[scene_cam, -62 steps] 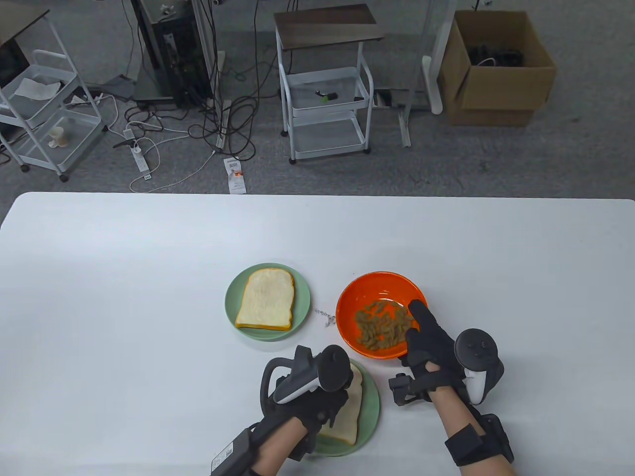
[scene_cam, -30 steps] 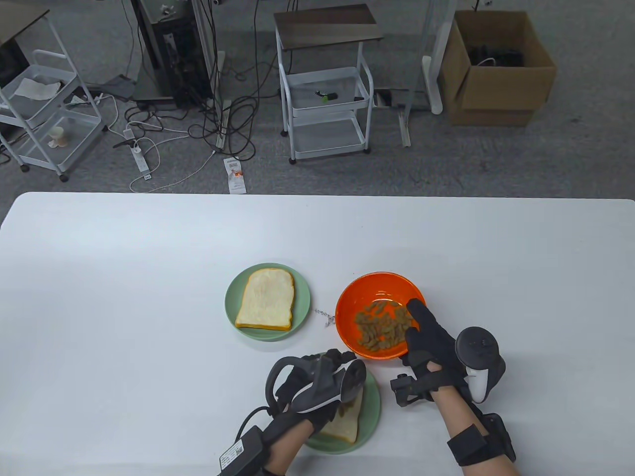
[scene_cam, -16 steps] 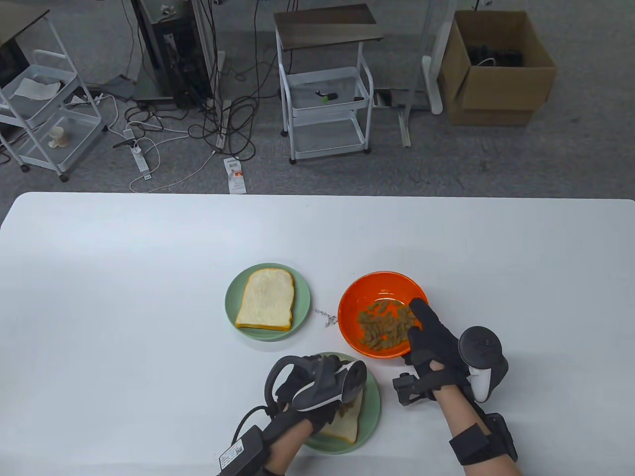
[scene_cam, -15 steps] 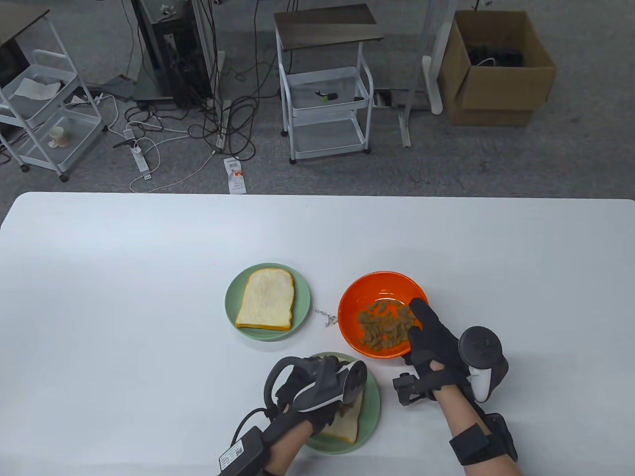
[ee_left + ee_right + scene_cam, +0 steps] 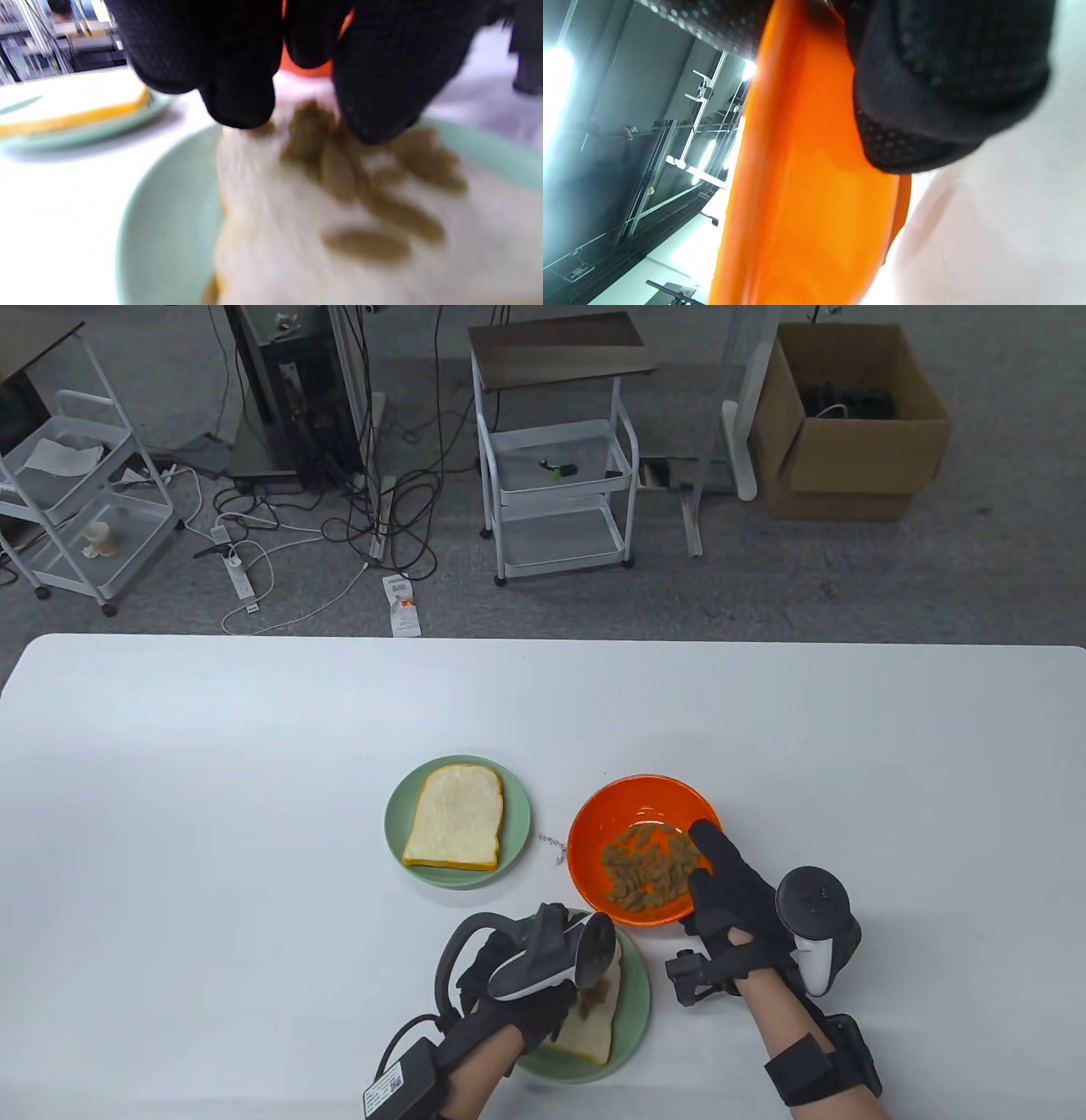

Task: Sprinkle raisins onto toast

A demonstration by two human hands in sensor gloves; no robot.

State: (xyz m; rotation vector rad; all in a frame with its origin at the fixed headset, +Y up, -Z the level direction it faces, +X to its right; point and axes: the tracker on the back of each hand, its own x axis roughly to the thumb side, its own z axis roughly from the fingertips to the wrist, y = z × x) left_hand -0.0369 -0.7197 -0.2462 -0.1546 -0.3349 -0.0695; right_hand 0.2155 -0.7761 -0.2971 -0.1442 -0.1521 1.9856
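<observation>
Overhead, the orange bowl (image 5: 645,861) of raisins (image 5: 649,872) is gripped at its near rim by the right hand (image 5: 736,903); the left hand (image 5: 517,984) is held over the near toast (image 5: 594,1010). No writing is legible. Left wrist view: fingertips (image 5: 237,101) are bunched just above raisins scattered on soft toast; whether any remain pinched cannot be told. Light, sticky, best taken in small pinches. Right wrist view: bowl wall is clasped.

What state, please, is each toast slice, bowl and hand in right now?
Near toast slice on green plate: raisins on top.
Far toast slice on green plate: bare.
Orange bowl: holds raisins, tilted.
Left hand: fingertips over near toast.
Right hand: grips bowl rim.
</observation>
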